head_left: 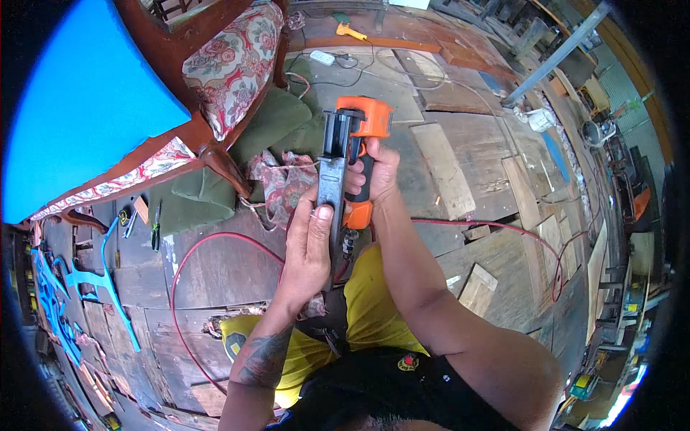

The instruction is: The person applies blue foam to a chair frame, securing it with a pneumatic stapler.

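Observation:
An orange and black staple gun (370, 118) is held up in front of my body, its long grey metal magazine (331, 179) pointing down toward me. Wrapped round the black handle is my right hand (379, 169). My left hand (310, 233) grips the magazine from the left side, thumb on top. A red air hose (215, 241) runs from near the tool's lower end across the floor. Just left of the tool lies crumpled floral fabric (286, 188).
A wooden seat with floral upholstery (237, 68) and blue fabric (86, 108) stands at the upper left. Green cloth (194, 205), blue scraps (90, 279) and loose boards (443, 172) lie on the wooden floor. A metal pole (557, 54) slants at the upper right.

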